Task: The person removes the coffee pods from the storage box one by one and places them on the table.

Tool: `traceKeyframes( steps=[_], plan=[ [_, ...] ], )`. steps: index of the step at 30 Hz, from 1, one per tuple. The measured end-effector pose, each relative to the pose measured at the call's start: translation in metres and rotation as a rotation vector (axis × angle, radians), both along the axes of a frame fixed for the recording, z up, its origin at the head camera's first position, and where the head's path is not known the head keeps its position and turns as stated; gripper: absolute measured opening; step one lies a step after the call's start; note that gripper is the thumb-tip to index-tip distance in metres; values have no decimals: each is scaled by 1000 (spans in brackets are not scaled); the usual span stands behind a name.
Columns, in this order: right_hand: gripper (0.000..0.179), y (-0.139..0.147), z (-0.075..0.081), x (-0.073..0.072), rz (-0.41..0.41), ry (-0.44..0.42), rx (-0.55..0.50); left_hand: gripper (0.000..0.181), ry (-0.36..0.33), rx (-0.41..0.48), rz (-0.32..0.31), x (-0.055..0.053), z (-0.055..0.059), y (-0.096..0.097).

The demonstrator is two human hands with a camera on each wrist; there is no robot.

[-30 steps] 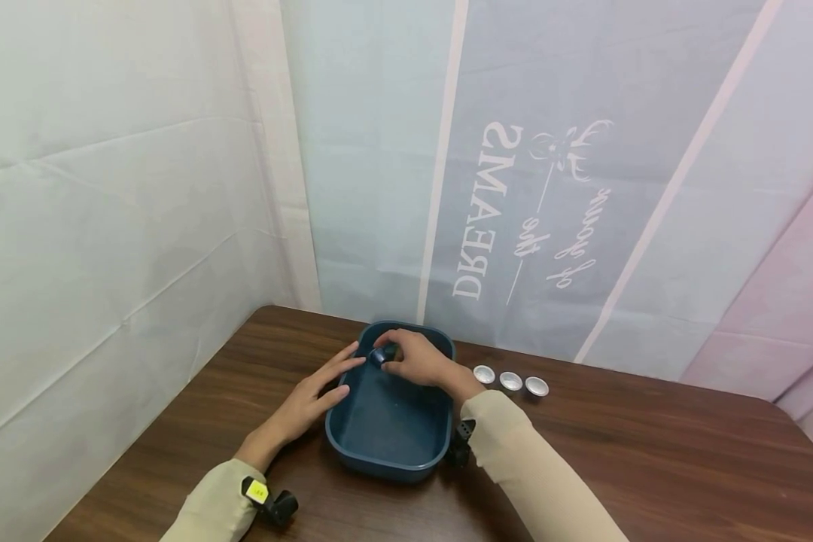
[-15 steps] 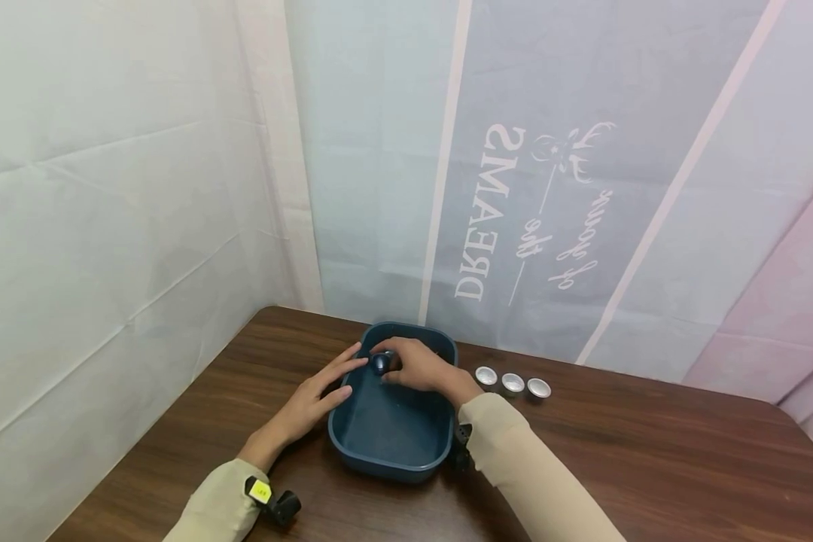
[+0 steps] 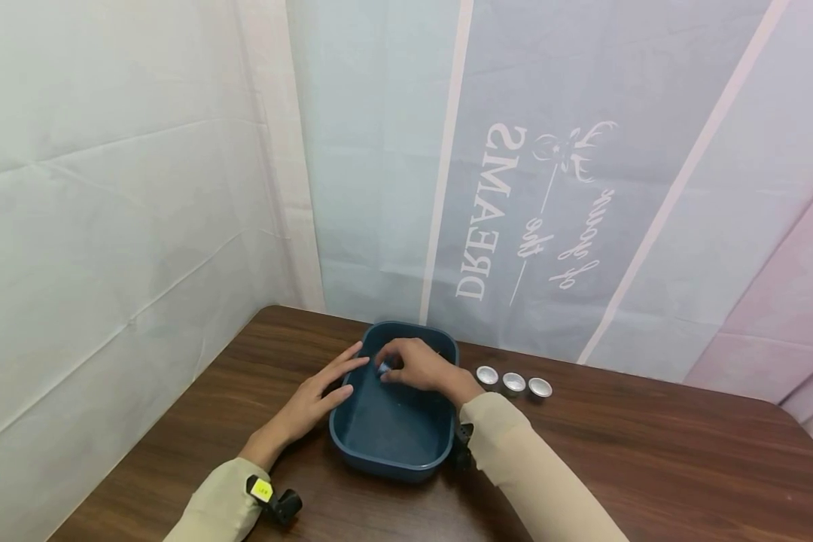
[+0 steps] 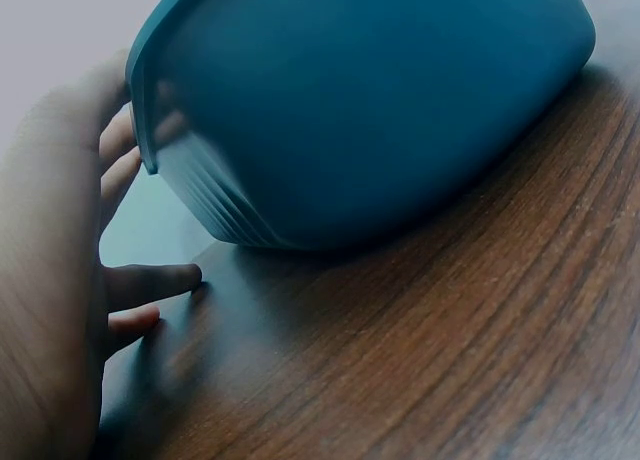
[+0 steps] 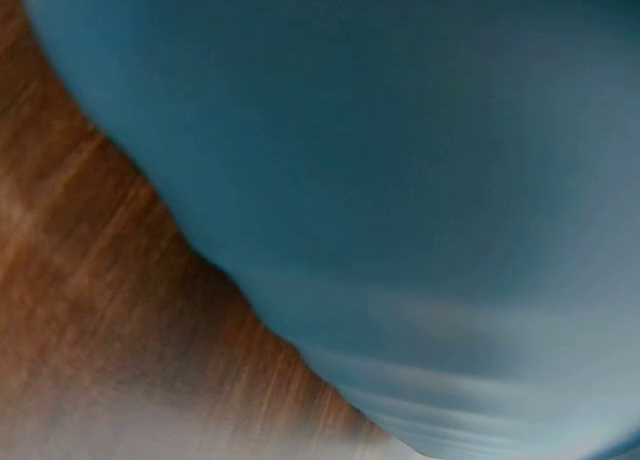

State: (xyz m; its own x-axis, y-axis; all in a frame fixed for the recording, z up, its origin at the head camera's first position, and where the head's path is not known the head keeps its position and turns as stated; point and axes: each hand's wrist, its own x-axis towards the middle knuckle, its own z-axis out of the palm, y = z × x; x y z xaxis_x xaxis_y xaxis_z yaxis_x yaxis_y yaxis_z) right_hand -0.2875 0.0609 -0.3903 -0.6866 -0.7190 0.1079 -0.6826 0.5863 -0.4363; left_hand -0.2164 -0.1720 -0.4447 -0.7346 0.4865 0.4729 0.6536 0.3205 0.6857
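A dark blue rectangular tub (image 3: 394, 433) stands on the wooden table. My right hand (image 3: 416, 365) reaches into its far part from the right. Thumb and fingertips pinch a small shiny blue capsule (image 3: 384, 367), which they partly cover. On the tub's left side my left hand (image 3: 315, 395) lies with extended, spread fingers at the rim. In the left wrist view, some fingers of that hand (image 4: 60, 260) are behind the tub's rim and others near the tabletop. The right wrist view shows the tub's outer wall (image 5: 380, 180), with no fingers visible.
Three small silver cups (image 3: 513, 383) stand in a row on the table (image 3: 650, 452), right of the tub and beyond the right forearm. Pale printed cloth (image 3: 373, 188) hangs behind the table, and plain white cloth (image 3: 122, 226) at the left.
The blue capsule turns in the right fingertips, from a dark rounded side showing to a lighter one. The left hand stays at the rim.
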Motion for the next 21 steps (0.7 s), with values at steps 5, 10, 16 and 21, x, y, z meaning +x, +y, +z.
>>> traceKeyframes(
  steps=[5, 10, 16, 21],
  plan=[
    [20, 0, 0, -1, 41, 1, -4, 46, -4, 11, -4, 1, 0, 1],
    [25, 1, 2, 0, 45, -56, 16, 46, -14, -1, -1, 0, 1, 1],
    [30, 1, 2, 0, 79, -117, 19, 45, -35, 5, -5, 7, 12, 4],
    [34, 1, 1, -1, 80, -132, 38, 46, -24, 13, -1, 6, 8, 3]
  ],
)
